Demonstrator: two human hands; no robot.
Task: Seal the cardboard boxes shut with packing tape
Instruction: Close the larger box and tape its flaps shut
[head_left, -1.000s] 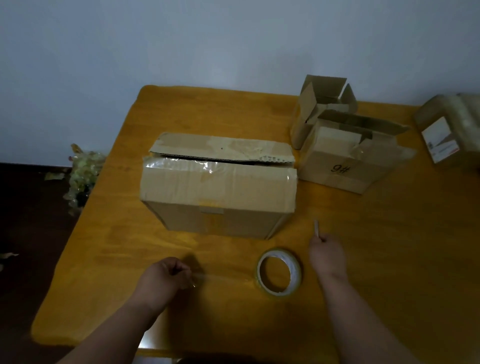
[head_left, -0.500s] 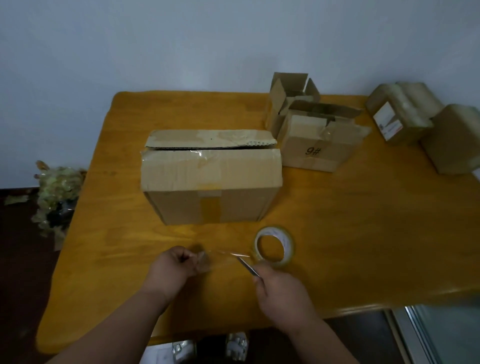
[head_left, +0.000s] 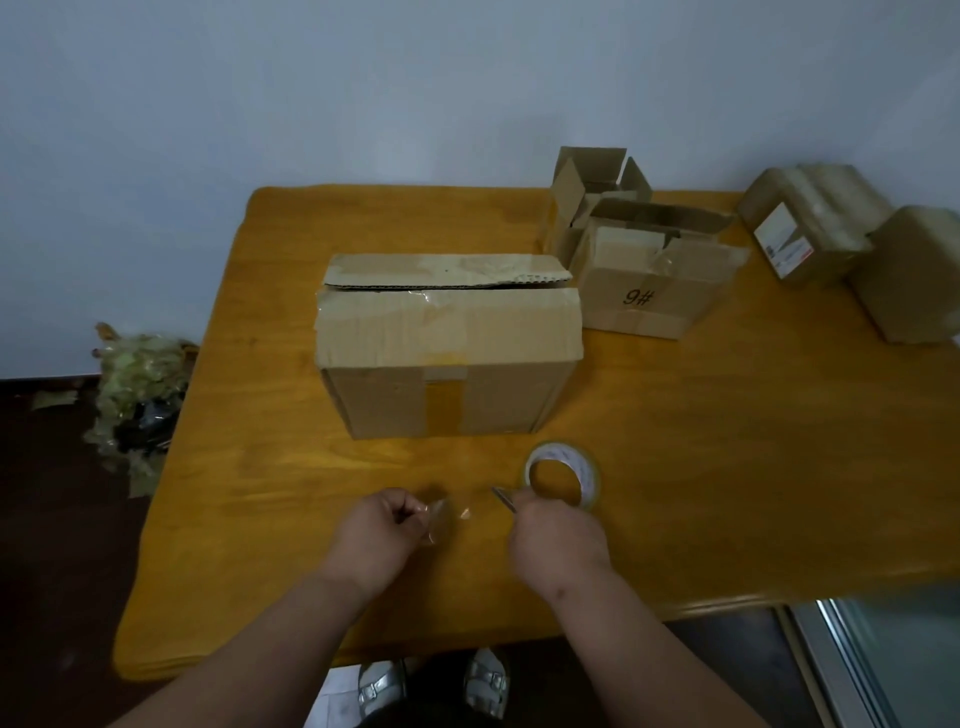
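Gripping a short strip of clear tape (head_left: 441, 522), your left hand (head_left: 376, 535) has its fingers curled round one end of it, just in front of the large cardboard box (head_left: 449, 345). Your right hand (head_left: 556, 535) is closed round a thin metal tool (head_left: 503, 498); what kind of tool it is cannot be told. Its tip points toward the strip without touching it. The tape roll (head_left: 562, 474) lies flat on the wooden table (head_left: 727, 441), just in front of the large box's right corner and touching your right hand's knuckles. The large box has its near top flap folded down; its far flap is slightly raised, with a dark gap along the seam. Right of it, touching or nearly so, stands a smaller box marked "9#" (head_left: 649, 291) with its flaps open. Behind that one sits another small open box (head_left: 587, 197). Two tape-wrapped parcels (head_left: 810, 228) rest well to the right of the large box.
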